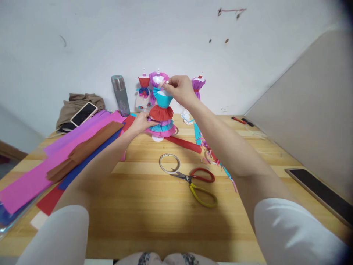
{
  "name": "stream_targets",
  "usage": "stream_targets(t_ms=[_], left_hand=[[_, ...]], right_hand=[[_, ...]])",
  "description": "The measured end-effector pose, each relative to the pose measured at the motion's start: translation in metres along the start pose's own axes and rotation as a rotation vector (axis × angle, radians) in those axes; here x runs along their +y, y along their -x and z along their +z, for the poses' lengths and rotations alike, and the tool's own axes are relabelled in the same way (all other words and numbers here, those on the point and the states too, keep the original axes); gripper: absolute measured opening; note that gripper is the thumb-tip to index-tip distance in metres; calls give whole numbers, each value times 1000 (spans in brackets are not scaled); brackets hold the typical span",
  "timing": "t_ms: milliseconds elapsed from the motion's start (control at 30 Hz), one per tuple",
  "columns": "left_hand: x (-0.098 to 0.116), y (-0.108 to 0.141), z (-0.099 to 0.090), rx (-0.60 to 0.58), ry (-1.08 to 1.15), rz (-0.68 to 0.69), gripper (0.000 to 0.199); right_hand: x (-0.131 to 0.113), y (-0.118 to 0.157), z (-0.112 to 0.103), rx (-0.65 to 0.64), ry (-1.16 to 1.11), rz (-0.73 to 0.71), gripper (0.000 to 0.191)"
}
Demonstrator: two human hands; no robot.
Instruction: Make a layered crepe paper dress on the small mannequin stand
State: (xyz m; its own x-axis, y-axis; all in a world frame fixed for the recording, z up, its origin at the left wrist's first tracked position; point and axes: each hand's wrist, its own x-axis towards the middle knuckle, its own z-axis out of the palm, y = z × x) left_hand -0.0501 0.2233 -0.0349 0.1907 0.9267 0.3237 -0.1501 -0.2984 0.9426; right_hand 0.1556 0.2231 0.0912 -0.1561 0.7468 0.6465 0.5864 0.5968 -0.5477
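The right hand (180,88) pinches the top of the dress form (163,101); below it, the half-closed left hand (141,123) grips the ruffled skirt (161,113).

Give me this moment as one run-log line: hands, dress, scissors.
left hand: at tiered dress, skirt level | right hand: at its top | scissors: on table, blades at white ring

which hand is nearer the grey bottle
Left: the left hand is just right of the grey bottle, at the ruffled dress; the right hand is farther right, near its top.
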Motion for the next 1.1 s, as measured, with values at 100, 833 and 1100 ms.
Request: stream_targets(t_ms=[100, 833, 1100], left_hand=[[2, 4, -5, -77, -126, 20, 47], [1, 10, -1, -88, -264, 164, 29], [8, 9, -4, -124, -179, 104, 27]], right_hand=[[1, 3, 0, -15, -57, -11, 29], [89, 94, 35, -322, -588, 193, 91], [95, 93, 46, -241, -529, 214, 64]])
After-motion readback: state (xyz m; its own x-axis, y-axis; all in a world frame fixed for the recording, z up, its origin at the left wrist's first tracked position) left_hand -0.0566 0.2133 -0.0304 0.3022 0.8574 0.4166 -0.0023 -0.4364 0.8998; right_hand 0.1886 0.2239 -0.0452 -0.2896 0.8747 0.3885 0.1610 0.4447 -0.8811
